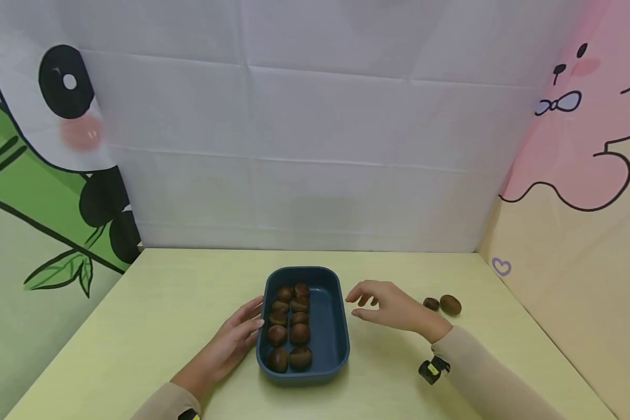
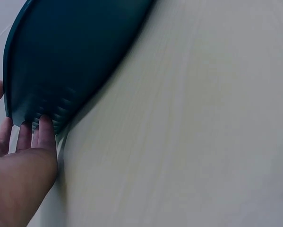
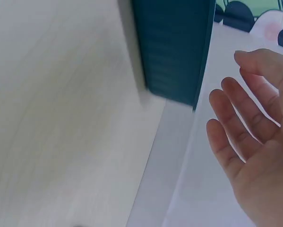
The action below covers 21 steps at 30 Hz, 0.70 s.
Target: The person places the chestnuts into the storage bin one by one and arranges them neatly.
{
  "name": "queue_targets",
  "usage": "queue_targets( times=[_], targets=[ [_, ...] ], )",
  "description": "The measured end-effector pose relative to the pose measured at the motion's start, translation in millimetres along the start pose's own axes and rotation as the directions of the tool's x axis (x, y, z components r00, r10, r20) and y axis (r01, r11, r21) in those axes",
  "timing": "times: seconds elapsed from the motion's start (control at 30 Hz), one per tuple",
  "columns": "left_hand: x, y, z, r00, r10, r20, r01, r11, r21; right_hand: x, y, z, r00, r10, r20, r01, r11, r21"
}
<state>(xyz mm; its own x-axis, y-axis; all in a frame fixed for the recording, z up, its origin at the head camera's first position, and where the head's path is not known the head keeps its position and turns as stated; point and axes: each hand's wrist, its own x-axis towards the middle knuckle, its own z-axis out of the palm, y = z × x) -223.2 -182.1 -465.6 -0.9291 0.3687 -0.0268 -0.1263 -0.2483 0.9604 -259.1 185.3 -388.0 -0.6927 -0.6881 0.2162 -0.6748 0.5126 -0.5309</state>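
Observation:
A dark blue rectangular tray [image 1: 322,350] stands upright on the table with two columns of brown chestnuts [image 1: 299,334] along its left side; bare tray floor shows on the right. My left hand [image 1: 231,341] rests with its fingers against the tray's left wall; the left wrist view shows the fingertips [image 2: 46,124] touching the ridged outer side. To the right of the tray, my right hand [image 1: 391,306] hovers with loosely bent fingers and nothing in them. In the right wrist view that hand [image 3: 259,127] is apart from the tray wall [image 3: 174,52].
Two loose chestnuts [image 1: 450,304] lie on the pale yellow table [image 1: 189,280] beyond my right wrist. A white cloth backdrop [image 1: 315,146] closes off the far edge, with printed side panels at left and right. Each wrist wears a small black device [image 1: 433,369].

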Motion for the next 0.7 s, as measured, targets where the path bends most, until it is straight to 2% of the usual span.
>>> queue_targets(
  times=[0.17, 0.3, 0.5, 0.7],
  targets=[
    [0.0, -0.2, 0.2, 1.0, -0.002, -0.003, 0.002, 1.0, -0.003, -19, 17, -20, 0.994, 0.103, -0.04, -0.104, 0.994, -0.03],
    [0.1, -0.4, 0.5, 1.0, -0.005, -0.014, 0.005, 1.0, -0.007, -36, 34, -32, 0.98, 0.187, -0.072, -0.19, 0.981, -0.034],
    [0.3, -1.0, 0.8, 1.0, -0.008, -0.02, 0.008, 1.0, -0.006, -56, 56, -37, 0.939, 0.333, -0.09, -0.335, 0.942, -0.002],
    [-0.1, -0.6, 1.1, 1.0, -0.008, -0.02, 0.008, 1.0, -0.008, -67, 67, -32, 0.899, 0.421, -0.119, -0.421, 0.907, 0.023]
  ],
)
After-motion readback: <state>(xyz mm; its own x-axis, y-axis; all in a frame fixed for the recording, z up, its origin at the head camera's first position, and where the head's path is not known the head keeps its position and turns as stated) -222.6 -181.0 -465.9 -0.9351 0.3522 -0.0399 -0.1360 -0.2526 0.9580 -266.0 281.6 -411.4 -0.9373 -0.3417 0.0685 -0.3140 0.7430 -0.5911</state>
